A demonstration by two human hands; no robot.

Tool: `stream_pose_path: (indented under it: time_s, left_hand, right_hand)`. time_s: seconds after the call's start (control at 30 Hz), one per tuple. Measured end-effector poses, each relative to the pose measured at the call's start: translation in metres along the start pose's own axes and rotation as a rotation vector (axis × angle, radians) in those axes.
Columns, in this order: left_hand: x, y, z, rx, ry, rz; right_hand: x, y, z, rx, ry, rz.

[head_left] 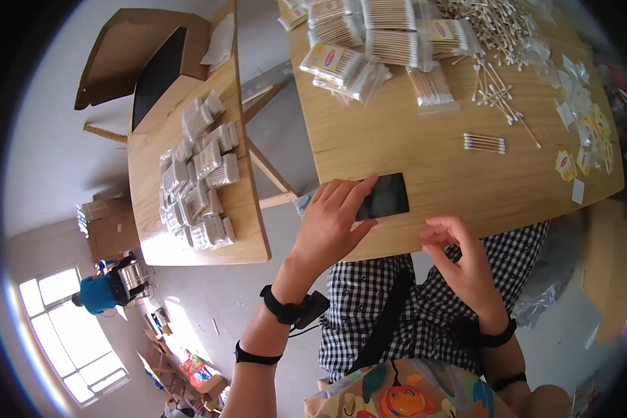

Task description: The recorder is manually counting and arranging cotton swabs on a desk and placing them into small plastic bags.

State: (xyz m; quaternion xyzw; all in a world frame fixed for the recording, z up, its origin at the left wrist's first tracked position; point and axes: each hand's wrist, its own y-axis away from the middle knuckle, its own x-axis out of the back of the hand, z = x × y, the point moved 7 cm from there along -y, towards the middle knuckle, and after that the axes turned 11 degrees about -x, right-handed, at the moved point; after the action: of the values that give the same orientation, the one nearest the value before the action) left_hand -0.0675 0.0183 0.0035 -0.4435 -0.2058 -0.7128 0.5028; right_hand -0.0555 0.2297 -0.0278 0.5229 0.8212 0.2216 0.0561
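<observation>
A flat dark rectangle that looks like a smartphone lies at the near edge of the wooden table. Over its left end is my left hand, fingers along the far side and thumb at the near side, gripping it. A bluish, clear bit of plastic pokes out left of that hand; what it belongs to is hidden. My right hand hovers by the table edge above my lap, fingers bent and apart from the thumb, holding nothing I can see. Beyond it, a small row of cotton swabs lies on the table.
Packed bags of cotton swabs and a loose swab heap fill the table's far side. Yellow cards and small bags lie right. A second table at left bears swab packs and an open cardboard box. A person stands by the window.
</observation>
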Motion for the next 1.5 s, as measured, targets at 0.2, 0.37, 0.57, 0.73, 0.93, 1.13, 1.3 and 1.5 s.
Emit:
stream_pose_path:
  time_s: [0.2,0.37,0.57,0.73,0.93,1.13,1.3,1.5]
  left_hand:
    - [-0.001,-0.051,0.028,-0.025,0.014,0.122]
    - [-0.027,-0.104,0.06,-0.131,0.095,0.057]
    - [-0.042,-0.155,0.061,-0.122,0.035,0.106]
    - [-0.052,-0.195,0.056,-0.104,-0.1,0.132]
    - [-0.075,-0.215,0.046,-0.069,-0.013,0.102]
    - [-0.079,-0.213,0.058,-0.069,0.104,0.074]
    - [-0.062,-0.215,0.051,-0.102,-0.039,0.155]
    - [-0.071,-0.199,0.058,-0.189,-0.036,0.041]
  right_hand:
    - [0.097,-0.033,-0.042,0.359,0.399,0.494]
    - [0.121,-0.069,-0.055,0.421,0.74,0.578]
    - [0.14,-0.097,-0.044,0.335,0.82,0.56]
    - [0.161,-0.11,-0.065,0.423,0.824,0.73]
    - [0.168,-0.137,-0.047,0.402,0.641,0.445]
    - [0.168,-0.135,-0.054,0.51,0.499,0.402]
    - [0.164,-0.124,-0.049,0.527,0.476,0.369]
    - [0.155,-0.098,-0.039,0.515,0.508,0.363]
